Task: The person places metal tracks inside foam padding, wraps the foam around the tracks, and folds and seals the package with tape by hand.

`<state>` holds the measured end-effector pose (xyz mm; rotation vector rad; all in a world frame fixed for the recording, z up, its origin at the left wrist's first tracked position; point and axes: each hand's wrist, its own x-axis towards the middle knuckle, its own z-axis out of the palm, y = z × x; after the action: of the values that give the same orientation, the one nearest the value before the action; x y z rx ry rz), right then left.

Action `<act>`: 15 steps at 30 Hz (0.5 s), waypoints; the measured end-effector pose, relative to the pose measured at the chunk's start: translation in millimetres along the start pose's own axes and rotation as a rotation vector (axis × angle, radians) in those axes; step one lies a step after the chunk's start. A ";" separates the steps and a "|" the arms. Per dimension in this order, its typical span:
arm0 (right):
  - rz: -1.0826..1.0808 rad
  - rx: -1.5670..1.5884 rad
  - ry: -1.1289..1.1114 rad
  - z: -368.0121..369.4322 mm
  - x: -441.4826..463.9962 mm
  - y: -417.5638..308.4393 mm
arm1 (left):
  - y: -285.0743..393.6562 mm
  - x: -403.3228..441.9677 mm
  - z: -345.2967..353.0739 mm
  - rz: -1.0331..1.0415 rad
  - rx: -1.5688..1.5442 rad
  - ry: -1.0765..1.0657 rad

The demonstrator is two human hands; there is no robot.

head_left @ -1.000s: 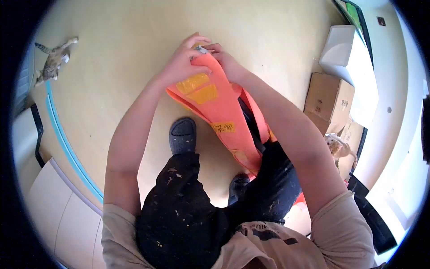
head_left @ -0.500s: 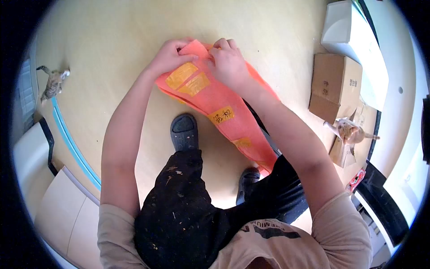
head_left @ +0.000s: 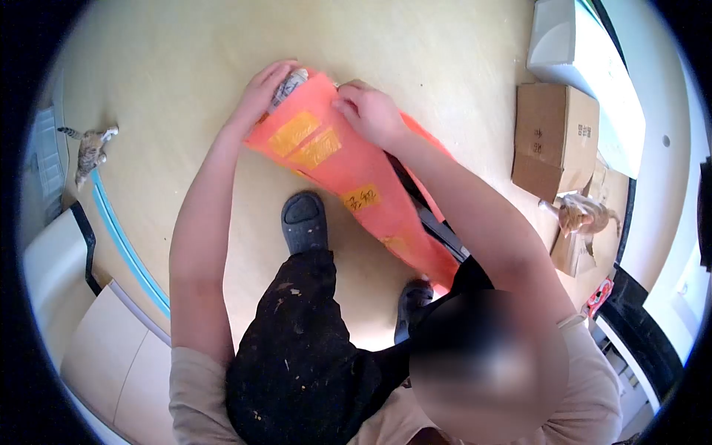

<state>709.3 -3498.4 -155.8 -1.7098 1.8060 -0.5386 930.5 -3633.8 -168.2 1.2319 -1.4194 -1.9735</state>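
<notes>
A long orange-pink wrapping sheet (head_left: 374, 215), soft like foam or felt, slants from my hands down between my legs. Yellow tape patches (head_left: 317, 148) stick to it, one with dark handwriting. My left hand (head_left: 259, 96) is closed around its upper left end, where something with grey-white print (head_left: 289, 87) shows inside the fold. On the upper right edge, my right hand (head_left: 371, 113) pinches the sheet with bent fingers. Along the open right side, a dark and grey long object (head_left: 437, 226) shows between the layers; its kind is unclear.
A cardboard box (head_left: 552, 137) and a white box (head_left: 586, 74) stand at right. An orange-white cat (head_left: 582, 215) is beside flattened cardboard; a tabby cat (head_left: 90, 154) is at left. A blue strip (head_left: 126, 241) runs along the floor. A blurred patch covers part of my lap.
My hands have moved apart, my left to the left and my right slightly down. The sheet's upper end has spread, showing the printed material, and its right side gapes wider.
</notes>
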 end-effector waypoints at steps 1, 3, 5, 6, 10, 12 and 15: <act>-0.069 0.138 -0.025 -5.3 -9.4 -3.8 | 5.5 -1.3 -4.6 0.002 0.001 0.005; -0.135 0.288 -0.058 -8.4 -18.9 -2.9 | 12.9 -9.2 -11.9 -0.073 0.169 -0.156; -0.442 0.271 -0.057 -10.2 -17.9 1.2 | 22.8 -14.0 -8.3 -0.063 0.262 -0.154; -0.449 0.271 -0.054 -9.5 -13.6 3.8 | 29.8 -16.9 -4.9 -0.048 0.349 -0.155; -0.420 0.337 -0.253 -16.7 -1.4 1.6 | 51.0 -28.2 5.2 0.001 0.674 -0.236; -0.255 0.410 -0.375 -20.0 1.2 -2.2 | 53.7 -31.3 2.6 0.027 0.680 -0.268; -0.043 0.167 -0.347 -9.4 17.3 -2.2 | 40.2 -12.2 -24.2 -0.018 0.326 -0.215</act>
<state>704.8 -3516.7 -149.8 -1.6164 1.4427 -0.3708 950.9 -3653.7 -128.9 1.1920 -1.9032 -1.9909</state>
